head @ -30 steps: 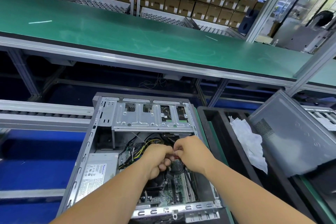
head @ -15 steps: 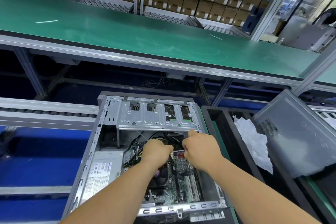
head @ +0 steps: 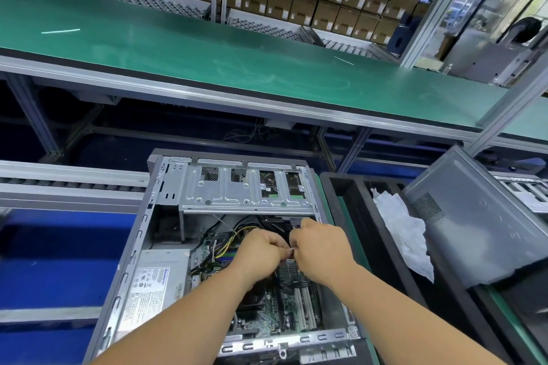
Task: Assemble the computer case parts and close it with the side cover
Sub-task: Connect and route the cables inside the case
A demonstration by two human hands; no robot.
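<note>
An open grey computer case point(head: 139, 234) lies on its side in front of me, its metal drive cage point(head: 237, 195) at the far end and the green motherboard point(head: 284, 305) exposed. Both my hands are inside it, just below the cage. My left hand point(head: 261, 249) and my right hand point(head: 320, 246) have curled fingers and pinch a small white piece point(head: 291, 249) between them; what it joins to is hidden. Yellow and black cables point(head: 237, 234) run beside my left hand. The grey side cover point(head: 480, 222) leans in the black bin at the right.
A power supply point(head: 154, 278) with a white label fills the case's left side. The black bin point(head: 335, 184) to the right also holds crumpled white wrapping point(head: 406, 231). A green conveyor table point(head: 207, 50) runs across behind, and roller rails point(head: 68, 184) extend left.
My hands have drawn closer together and shifted slightly toward the drive cage, fingertips now meeting on the small white piece. The red connector seen earlier between them is no longer visible.
</note>
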